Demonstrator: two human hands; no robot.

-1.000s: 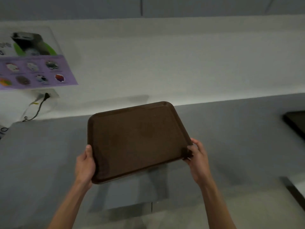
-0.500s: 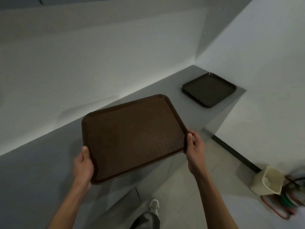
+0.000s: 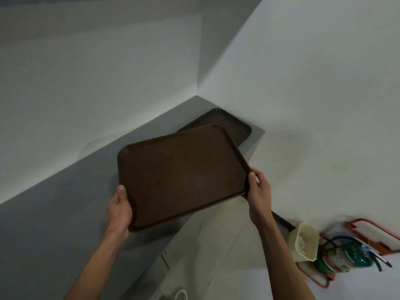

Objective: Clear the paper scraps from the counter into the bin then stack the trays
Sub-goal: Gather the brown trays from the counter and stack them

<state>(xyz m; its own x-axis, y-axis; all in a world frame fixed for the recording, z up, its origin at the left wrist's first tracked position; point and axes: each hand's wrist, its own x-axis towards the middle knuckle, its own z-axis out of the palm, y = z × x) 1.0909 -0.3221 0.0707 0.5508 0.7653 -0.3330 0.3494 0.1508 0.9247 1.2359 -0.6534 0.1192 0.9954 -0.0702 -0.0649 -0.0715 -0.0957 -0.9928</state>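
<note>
I hold a dark brown tray [image 3: 181, 174] in the air above the grey counter [image 3: 65, 204]. My left hand [image 3: 120, 210] grips its near left corner and my right hand [image 3: 258, 192] grips its right edge. The tray is tilted slightly, its far end higher. A second dark tray [image 3: 233, 124] lies flat at the counter's far right end, in the corner by the walls; the held tray covers its near part. A cream bin [image 3: 304, 242] with white paper scraps inside stands on the floor at the right.
White walls meet in a corner behind the far tray. On the floor beside the bin lies a red wire frame [image 3: 368, 232] with green hoses and cables [image 3: 350, 254]. The counter's front edge runs diagonally toward the lower middle, with tiled floor [image 3: 216, 252] beyond it.
My view has swung right along the counter. The held tray has moved toward the far tray and now overlaps it in view; both hands keep their grip.
</note>
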